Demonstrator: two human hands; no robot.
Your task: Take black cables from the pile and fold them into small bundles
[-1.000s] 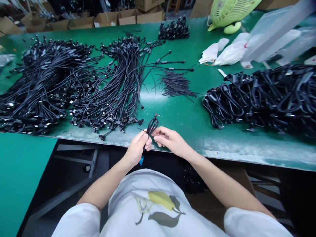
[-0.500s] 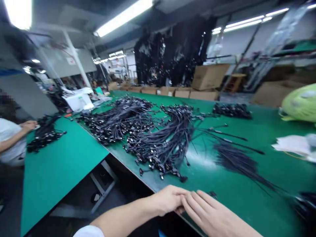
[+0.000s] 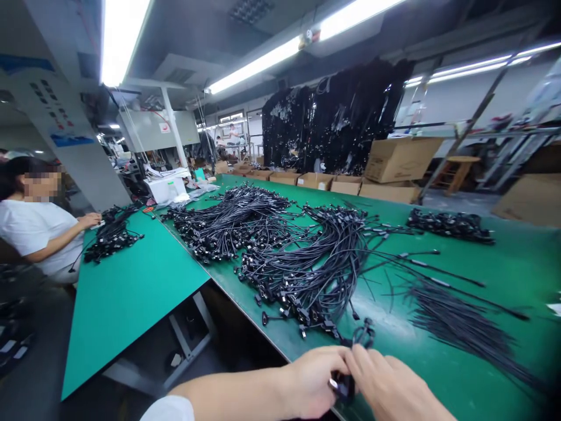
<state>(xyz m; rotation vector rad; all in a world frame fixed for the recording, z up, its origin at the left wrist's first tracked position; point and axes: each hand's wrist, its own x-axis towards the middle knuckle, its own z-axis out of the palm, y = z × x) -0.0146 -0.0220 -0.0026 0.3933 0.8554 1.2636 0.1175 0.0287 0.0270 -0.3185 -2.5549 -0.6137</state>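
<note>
My left hand (image 3: 312,379) is closed around a short black cable at the table's front edge. Below its fingers shows the cable's dark plug end (image 3: 342,386) with a shiny metal tip. Pressed against it, my right hand (image 3: 391,383) pinches the same cable, and a small loop of the cable (image 3: 363,334) stands up beyond the fingertips. Just past my hands lies a large heap of black cables (image 3: 307,269) with metal-tipped connectors. Farther left is a second heap of cables (image 3: 245,210). The fingertips partly hide the held cable.
A loose bundle of thin black strands (image 3: 460,324) lies on the green table (image 3: 416,374) at right. A cable pile (image 3: 451,225) sits farther back. Cardboard boxes (image 3: 318,180) line the far edge. At left, a co-worker (image 3: 44,234) handles cables at an adjoining green table (image 3: 140,298).
The camera view has turned, so the scene sits lower and further right. My hands stay together; the black cable between them now shows, with its loop and plug end visible.
</note>
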